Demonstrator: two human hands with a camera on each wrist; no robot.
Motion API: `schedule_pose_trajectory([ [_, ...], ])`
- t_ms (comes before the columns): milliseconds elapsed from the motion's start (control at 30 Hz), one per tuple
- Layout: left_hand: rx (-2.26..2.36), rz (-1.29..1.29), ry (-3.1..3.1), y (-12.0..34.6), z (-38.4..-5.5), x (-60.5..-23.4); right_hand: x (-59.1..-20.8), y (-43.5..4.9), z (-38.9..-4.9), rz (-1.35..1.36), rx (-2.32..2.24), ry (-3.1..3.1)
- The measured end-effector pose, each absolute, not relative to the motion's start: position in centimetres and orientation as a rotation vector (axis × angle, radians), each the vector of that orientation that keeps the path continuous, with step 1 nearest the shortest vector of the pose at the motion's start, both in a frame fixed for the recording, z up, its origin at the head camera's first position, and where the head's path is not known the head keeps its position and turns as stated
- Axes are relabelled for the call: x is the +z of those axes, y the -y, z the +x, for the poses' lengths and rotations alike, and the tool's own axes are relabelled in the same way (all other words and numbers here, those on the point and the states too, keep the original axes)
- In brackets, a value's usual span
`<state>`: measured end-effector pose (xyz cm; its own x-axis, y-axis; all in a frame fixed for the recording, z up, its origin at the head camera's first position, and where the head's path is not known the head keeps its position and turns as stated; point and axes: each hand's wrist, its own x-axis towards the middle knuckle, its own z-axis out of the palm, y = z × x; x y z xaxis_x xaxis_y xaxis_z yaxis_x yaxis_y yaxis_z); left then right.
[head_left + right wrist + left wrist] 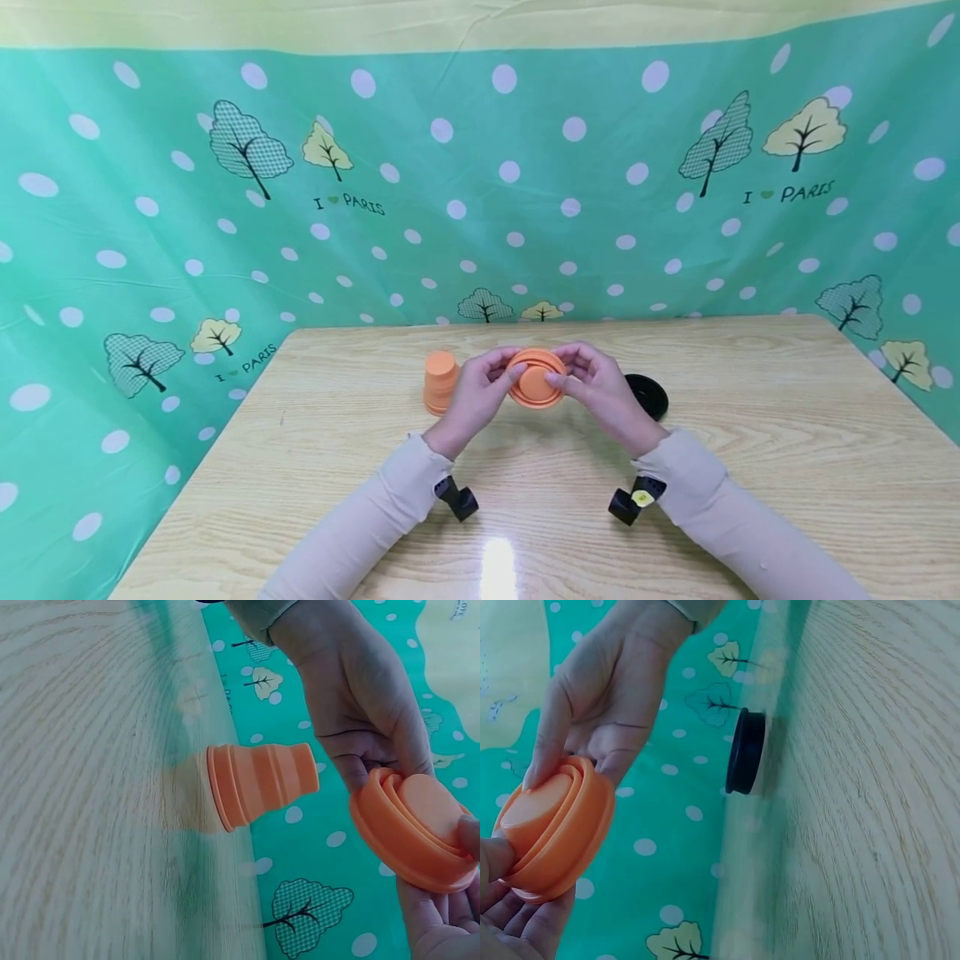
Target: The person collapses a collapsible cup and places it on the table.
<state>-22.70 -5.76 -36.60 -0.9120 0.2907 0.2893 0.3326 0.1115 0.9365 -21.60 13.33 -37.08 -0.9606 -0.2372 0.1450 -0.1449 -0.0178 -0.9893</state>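
Note:
Both hands hold a collapsed orange folding cup point(537, 382) above the table, its round base facing up toward the head camera. My left hand point(482, 390) grips the left side, thumb on the folded rings and fingers behind the rim. On the opposite side my right hand point(597, 388) pinches the cup the same way. In the right wrist view the nested rings of the cup point(409, 825) lie pressed into each other. A second orange folding cup point(440, 383), extended and upside down, stands on the table beside the left hand, partly hidden by it.
Behind the right hand a round black lid or dish point(648, 397) lies on the wooden table point(757, 467). A green dotted cloth point(480, 192) hangs along the table's far edge. Each wrist carries a small black camera point(459, 500).

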Motion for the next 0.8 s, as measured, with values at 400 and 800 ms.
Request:
schedule_pose_trajectory([
  [400, -2.094, -0.653, 2.309, 6.02, -23.17, -37.14, -37.09, -13.54, -21.81, -0.414, -2.097, -2.171],
  [800, -2.130, -0.640, 2.360, 6.48, -23.24, -37.12, -37.15, -13.81, -22.00, -0.431, -2.105, -2.186],
])
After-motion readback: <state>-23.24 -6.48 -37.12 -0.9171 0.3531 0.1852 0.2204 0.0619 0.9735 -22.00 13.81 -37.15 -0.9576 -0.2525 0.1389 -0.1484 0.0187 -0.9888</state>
